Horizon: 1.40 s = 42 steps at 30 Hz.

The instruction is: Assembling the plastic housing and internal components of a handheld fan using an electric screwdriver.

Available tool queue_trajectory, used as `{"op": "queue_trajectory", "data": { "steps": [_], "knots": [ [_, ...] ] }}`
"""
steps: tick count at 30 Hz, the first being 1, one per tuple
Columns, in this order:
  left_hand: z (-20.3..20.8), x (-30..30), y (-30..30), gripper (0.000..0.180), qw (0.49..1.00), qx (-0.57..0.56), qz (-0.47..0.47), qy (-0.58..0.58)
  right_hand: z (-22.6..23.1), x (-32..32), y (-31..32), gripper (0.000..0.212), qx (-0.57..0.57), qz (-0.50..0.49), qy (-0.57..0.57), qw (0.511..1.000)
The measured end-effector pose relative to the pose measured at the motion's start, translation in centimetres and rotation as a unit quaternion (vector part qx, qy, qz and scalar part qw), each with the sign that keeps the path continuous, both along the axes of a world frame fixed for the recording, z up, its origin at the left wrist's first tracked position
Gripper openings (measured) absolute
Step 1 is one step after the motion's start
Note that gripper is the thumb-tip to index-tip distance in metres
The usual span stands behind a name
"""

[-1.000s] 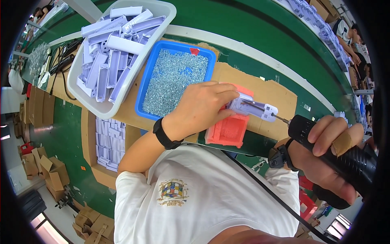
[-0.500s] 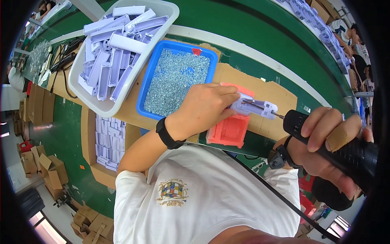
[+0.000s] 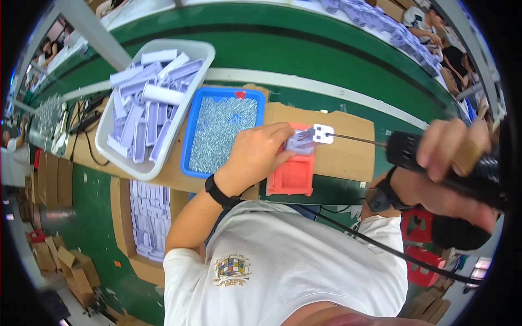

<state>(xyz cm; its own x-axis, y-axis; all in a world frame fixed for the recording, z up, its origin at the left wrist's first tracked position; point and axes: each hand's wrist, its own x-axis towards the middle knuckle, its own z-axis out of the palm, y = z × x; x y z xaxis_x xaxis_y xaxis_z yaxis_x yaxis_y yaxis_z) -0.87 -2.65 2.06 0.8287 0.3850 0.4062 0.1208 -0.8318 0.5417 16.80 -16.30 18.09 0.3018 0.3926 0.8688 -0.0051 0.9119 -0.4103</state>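
Observation:
My left hand [image 3: 262, 149] grips a pale lavender plastic housing [image 3: 300, 142] at the red fixture [image 3: 291, 176], fingers closed round its near side. The housing's end piece, with several holes, faces up and to the right. My right hand [image 3: 454, 155], smeared by motion, wraps round a black electric screwdriver [image 3: 405, 149], with tape on one finger. The long thin bit points left, its tip at the housing's end piece; whether it sits in a hole I cannot tell. A blue tray [image 3: 185, 157] of small silvery screws stands just left of my left hand.
A grey-white bin [image 3: 193, 100] heaped with lavender plastic parts stands at the left. Below it, a cardboard box [image 3: 122, 217] holds more parts in rows. Flat cardboard [image 3: 348, 157] lies under the fixture. A black cable [image 3: 375, 242] crosses before my body. People sit across the green table.
The housing's free end has tilted up and turned, showing its holed face. More of the screwdriver's bit shows between handle and part. The whole view has shifted, with bin and tray lower now.

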Motion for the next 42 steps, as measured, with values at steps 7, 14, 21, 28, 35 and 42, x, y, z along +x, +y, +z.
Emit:
{"op": "queue_trajectory", "data": {
  "steps": [7,14,21,28,35,42],
  "knots": [
    [0.8,0.0,-0.4,0.046,1.0,-0.007,-0.028,0.003,1.7,5.4,-10.5,0.07,0.142,-0.066,-0.153,0.976],
    [0.3,0.3,-0.2,0.056,0.998,0.002,-0.051,0.025,-5.3,7.3,-7.5,0.056,-0.211,-0.375,-0.474,0.768],
    [0.8,0.2,-0.6,0.056,0.996,-0.029,-0.029,0.076,-14.9,9.3,-3.1,0.022,-0.225,-0.224,-0.672,0.669],
    [0.8,0.0,-0.6,0.056,0.995,-0.017,-0.033,0.098,-17.5,7.7,-2.8,0.011,-0.287,-0.347,-0.666,0.595],
    [0.8,0.6,0.0,0.054,0.99,-0.081,-0.031,0.108,-16.4,8.8,-2.5,0.015,-0.333,-0.195,-0.696,0.605],
    [0.8,0.4,-0.5,0.054,0.993,-0.048,-0.019,0.107,-16.8,8.8,-2.6,0.014,-0.298,-0.241,-0.647,0.659]
  ]
}}
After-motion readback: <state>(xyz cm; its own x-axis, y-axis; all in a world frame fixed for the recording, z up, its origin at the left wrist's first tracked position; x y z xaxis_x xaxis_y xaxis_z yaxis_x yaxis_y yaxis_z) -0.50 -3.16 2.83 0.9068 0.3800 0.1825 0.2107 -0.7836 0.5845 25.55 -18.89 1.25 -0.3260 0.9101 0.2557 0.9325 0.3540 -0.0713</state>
